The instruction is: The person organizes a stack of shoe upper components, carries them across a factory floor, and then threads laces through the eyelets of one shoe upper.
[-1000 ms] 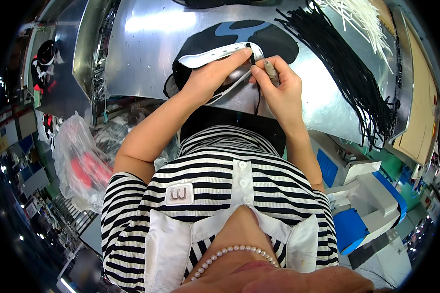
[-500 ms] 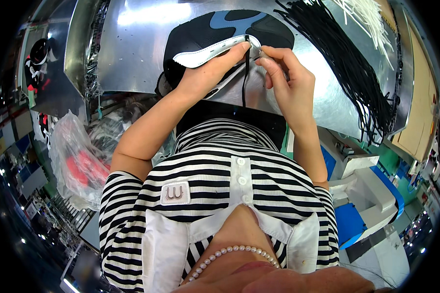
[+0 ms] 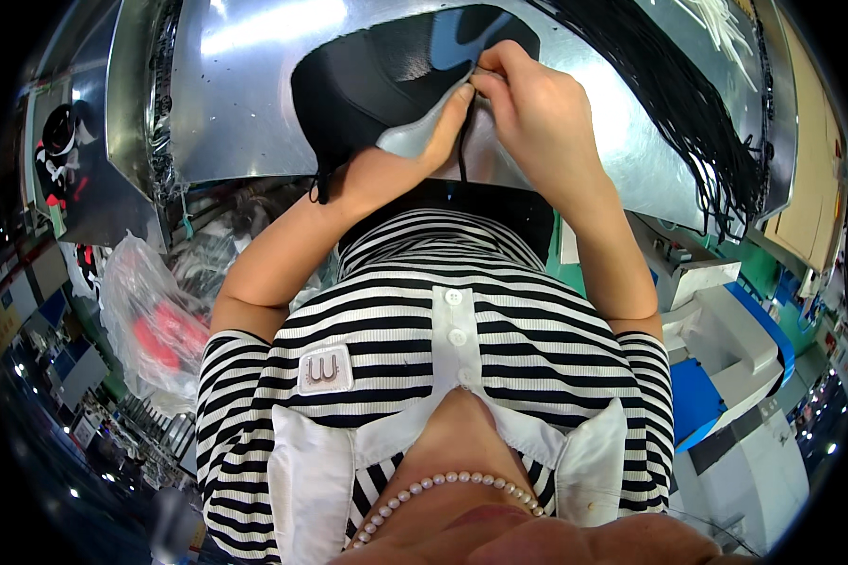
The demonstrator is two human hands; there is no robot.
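Note:
A black shoe upper (image 3: 358, 89) with blue patches and a pale lining strip (image 3: 410, 139) is held up at the near part of a metal tabletop. My left hand (image 3: 400, 171) is closed on its near edge, with the thumb laid along the pale strip. At the strip's far end my right hand (image 3: 542, 122) is pinched, thumb against forefinger, at the edge where a black shoelace (image 3: 463, 155) hangs down. The fingertips hide the spot where lace and edge meet. A thin black cord (image 3: 320, 185) dangles from the upper's left corner.
A thick bundle of black laces (image 3: 669, 104) lies along the right of the metal tabletop (image 3: 226, 122), with white laces (image 3: 716, 26) beyond it. A clear plastic bag (image 3: 146, 311) with pink contents hangs at the left. A blue and white machine (image 3: 740, 339) stands at the right.
The upper has turned over toward me, so its black outer face shows and the pale strip is mostly covered. My right hand has shifted slightly left and up, against the upper's edge.

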